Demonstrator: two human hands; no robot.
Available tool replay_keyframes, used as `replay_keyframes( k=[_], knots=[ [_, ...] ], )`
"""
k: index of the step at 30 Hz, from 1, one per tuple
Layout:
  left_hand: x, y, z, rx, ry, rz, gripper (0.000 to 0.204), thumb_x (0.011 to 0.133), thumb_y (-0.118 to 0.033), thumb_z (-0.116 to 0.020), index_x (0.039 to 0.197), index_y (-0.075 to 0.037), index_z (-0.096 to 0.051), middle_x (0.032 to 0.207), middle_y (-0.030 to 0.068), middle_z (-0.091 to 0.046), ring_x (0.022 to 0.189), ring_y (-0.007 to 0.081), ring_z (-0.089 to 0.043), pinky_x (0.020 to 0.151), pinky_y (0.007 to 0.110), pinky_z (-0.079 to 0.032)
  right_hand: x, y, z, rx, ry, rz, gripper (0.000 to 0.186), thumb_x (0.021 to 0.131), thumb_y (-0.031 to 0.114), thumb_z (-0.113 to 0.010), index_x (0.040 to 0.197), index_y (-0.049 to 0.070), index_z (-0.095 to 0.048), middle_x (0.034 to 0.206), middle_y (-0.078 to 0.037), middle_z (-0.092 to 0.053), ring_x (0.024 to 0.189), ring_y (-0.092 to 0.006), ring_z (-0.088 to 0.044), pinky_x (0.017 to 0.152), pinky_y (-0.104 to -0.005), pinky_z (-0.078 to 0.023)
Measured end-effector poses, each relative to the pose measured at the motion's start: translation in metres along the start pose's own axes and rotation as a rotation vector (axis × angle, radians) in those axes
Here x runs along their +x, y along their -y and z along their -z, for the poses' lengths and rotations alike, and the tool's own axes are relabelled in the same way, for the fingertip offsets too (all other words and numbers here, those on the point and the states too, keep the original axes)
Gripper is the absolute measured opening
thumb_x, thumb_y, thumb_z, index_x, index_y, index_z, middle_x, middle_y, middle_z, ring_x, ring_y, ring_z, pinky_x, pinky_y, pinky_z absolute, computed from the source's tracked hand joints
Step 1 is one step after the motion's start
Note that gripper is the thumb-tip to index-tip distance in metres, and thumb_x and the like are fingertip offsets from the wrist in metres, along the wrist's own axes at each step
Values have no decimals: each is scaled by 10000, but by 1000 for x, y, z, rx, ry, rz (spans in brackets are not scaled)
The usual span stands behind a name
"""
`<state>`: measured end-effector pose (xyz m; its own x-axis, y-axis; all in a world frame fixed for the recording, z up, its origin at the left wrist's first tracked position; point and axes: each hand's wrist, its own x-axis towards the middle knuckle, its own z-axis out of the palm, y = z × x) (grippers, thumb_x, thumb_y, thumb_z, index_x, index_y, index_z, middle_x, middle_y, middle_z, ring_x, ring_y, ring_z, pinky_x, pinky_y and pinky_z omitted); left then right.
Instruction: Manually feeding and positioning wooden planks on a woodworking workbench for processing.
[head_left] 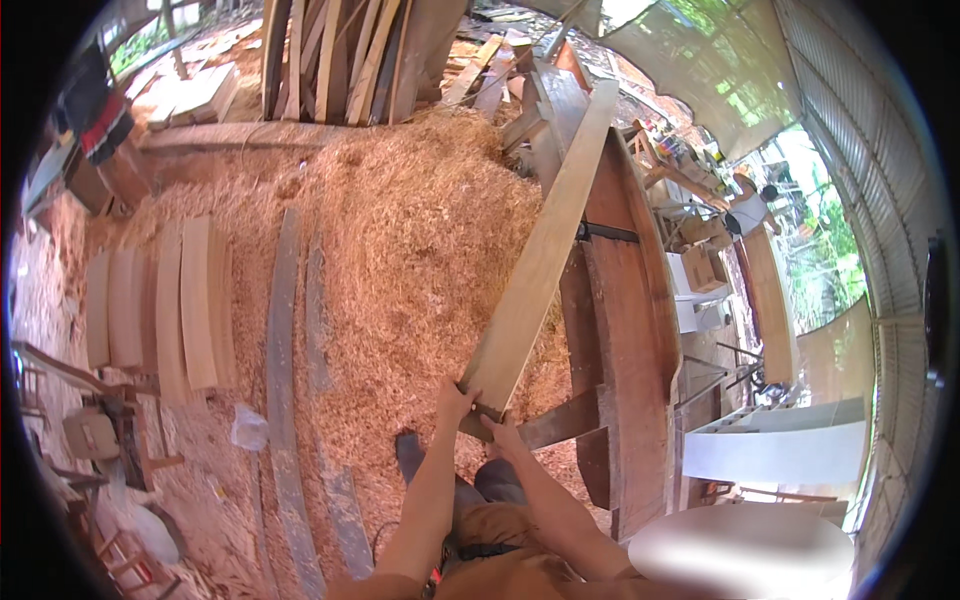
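A long, light-brown wooden plank (541,250) slants from near my body up to the far right. Its far end overlaps a dark wooden bench (632,330); whether it rests on it I cannot tell. My left hand (456,402) grips the left corner of the plank's near end, thumb toward the top face. At the right corner of that end, my right hand (502,438) is closed on the plank, its fingers partly hidden. A short dark wooden piece (562,420) runs from beside my right hand toward the bench.
A heap of wood shavings (430,220) covers the ground ahead. Several boards (205,300) lie at left, near a long grey beam (284,380). Upright planks (340,60) lean at the back. A black clamp-like bar (608,232) sits on the bench. Another person (748,208) is at far right.
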<state>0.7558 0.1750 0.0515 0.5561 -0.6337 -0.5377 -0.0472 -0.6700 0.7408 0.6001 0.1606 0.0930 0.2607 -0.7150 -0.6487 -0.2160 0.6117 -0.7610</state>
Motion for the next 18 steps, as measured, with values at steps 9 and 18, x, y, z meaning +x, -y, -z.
replay_keyframes(
  k=[9, 18],
  knots=[
    [50, 29, 1, -113, 256, 18, 682, 751, -443, -854, 1174, 15, -577, 1052, 191, -700, 930, 317, -700, 810, 424, -562, 17, -9, 9, -53, 18, -144, 697, 888, 201, -794, 1434, 18, -402, 1328, -129, -580, 1186, -253, -581, 953, -414, -512],
    [46, 13, -11, -330, 429, 317, 548, 883, -454, -749, 1201, -22, -640, 1001, 121, -699, 855, 159, -676, 680, 318, -513, 31, -61, 77, -29, -38, -224, 692, 943, 414, -700, 1448, 16, -444, 1394, -117, -553, 1205, -234, -574, 987, -425, -482]
  ],
)
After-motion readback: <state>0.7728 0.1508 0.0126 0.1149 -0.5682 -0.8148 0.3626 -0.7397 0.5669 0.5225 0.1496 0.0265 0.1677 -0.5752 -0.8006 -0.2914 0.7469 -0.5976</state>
